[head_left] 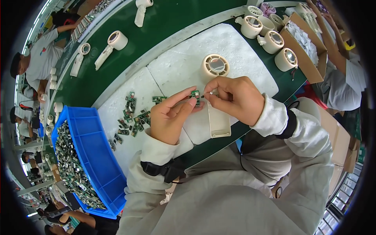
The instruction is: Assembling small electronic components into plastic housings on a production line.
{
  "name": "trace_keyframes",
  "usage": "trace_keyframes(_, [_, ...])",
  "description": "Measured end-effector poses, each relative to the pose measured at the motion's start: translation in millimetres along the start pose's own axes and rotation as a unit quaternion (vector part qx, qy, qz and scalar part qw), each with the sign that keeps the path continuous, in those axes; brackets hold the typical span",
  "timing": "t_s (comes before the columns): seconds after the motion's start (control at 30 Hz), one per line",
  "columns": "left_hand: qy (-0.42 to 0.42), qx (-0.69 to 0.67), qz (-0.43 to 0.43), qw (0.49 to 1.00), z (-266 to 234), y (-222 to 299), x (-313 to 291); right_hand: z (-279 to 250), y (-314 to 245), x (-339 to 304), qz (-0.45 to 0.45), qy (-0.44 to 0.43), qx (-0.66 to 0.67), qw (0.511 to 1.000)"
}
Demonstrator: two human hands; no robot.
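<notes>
My left hand point(172, 117) pinches a small green circuit board point(194, 94) between thumb and fingers, with the board's parts facing up. Close beside it, my right hand point(239, 98) is closed, thumb against forefinger, on a tiny white piece point(210, 93) that looks like a wire plug; the fingers hide most of it. Both hands hover over a cream handheld fan body. Its round fan head point(215, 65) lies beyond my fingers, and its hollow, uncovered handle point(220, 123) extends toward me, partly behind my right hand.
White foam sheets point(178, 51) cover the bench, with several loose circuit boards point(135, 117) at left. A blue bin point(94, 149) full of boards stands at the left edge. Fan bodies point(272, 42) and a cardboard box point(317, 58) sit at far right. A green belt point(164, 27) carries more fans.
</notes>
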State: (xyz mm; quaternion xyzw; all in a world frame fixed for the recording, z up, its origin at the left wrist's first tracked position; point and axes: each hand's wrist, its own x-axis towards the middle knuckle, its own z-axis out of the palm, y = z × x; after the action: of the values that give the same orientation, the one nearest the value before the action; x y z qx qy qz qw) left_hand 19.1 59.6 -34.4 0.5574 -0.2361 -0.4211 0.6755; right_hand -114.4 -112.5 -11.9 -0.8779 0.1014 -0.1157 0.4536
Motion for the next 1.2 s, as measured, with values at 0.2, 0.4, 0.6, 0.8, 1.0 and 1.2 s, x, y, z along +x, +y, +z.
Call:
trace_keyframes(0.2, [-0.001, 0.04, 0.045, 0.998, -1.1, -0.3, -1.7, 2.5, -7.3, 0.0, 0.028, 0.012, 0.031, 0.999])
trace_keyframes(0.4, [-0.004, 0.082, 0.119, 0.99, 3.4, -1.1, -4.0, -1.1, -8.8, 0.5, 0.024, 0.008, 0.002, 1.0])
trace_keyframes(0.6, [-0.012, 0.092, 0.117, 0.989, 4.0, -2.2, -6.1, 1.2, -9.4, -3.2, 0.017, 0.021, 0.002, 1.0])
trace_keyframes(0.8, [-0.07, -0.062, 0.022, 0.995, -7.3, -4.6, -0.5, -6.0, -2.5, -6.0, 0.078, -0.007, 0.107, 0.991])
trace_keyframes(1.0, [-0.097, -0.041, 0.001, 0.994, -10.1, -5.0, 0.1, -4.6, 1.7, -5.8, 0.093, -0.021, 0.154, 0.984])
trace_keyframes(1.2, [-0.108, 0.014, 0.052, 0.993, -8.1, -4.6, -1.4, -2.7, 4.0, -5.2, 0.083, -0.016, 0.158, 0.984])
